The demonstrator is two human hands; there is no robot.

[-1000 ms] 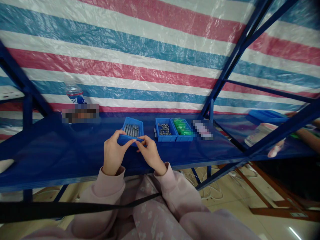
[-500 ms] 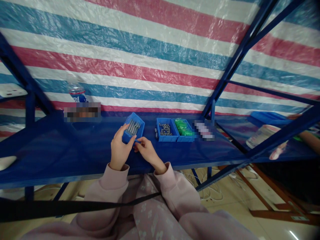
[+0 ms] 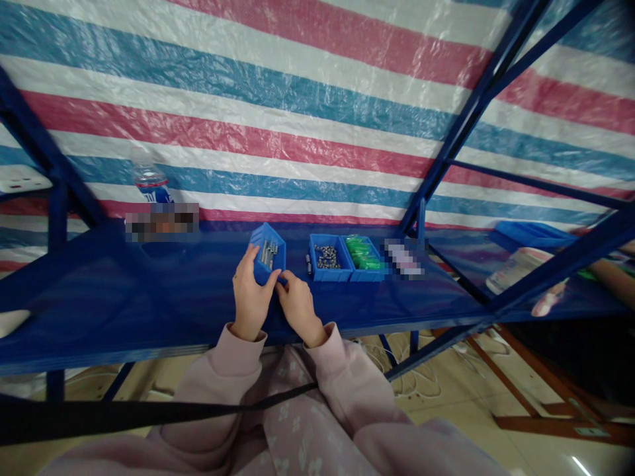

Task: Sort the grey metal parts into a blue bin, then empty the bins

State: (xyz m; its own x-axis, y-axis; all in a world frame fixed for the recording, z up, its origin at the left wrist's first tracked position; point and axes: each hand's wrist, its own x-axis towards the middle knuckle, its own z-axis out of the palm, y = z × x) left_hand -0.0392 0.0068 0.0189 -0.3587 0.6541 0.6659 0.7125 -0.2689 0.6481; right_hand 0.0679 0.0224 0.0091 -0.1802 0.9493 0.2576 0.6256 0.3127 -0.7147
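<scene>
A small blue bin is tilted between my hands at the front middle of the bench. Several slim grey metallic tubes lie inside it, partly covered by my fingers. My left hand is closed round the bin's left side, thumb at the near edge. At the bin's near right corner, my right hand grips with bent fingers; their tips are partly hidden. Right of it stand a blue bin of small metal parts and another blue bin of green plastic pieces.
A short dark cylinder lies beside the metal-parts bin. A plastic bottle stands at the back left of the blue bench. Blue frame bars cross on the right, where a white tub and another person's arm show.
My left hand has shifted right along the bin, and my right hand has moved slightly right. The tubes look more bunched, with fewer showing.
</scene>
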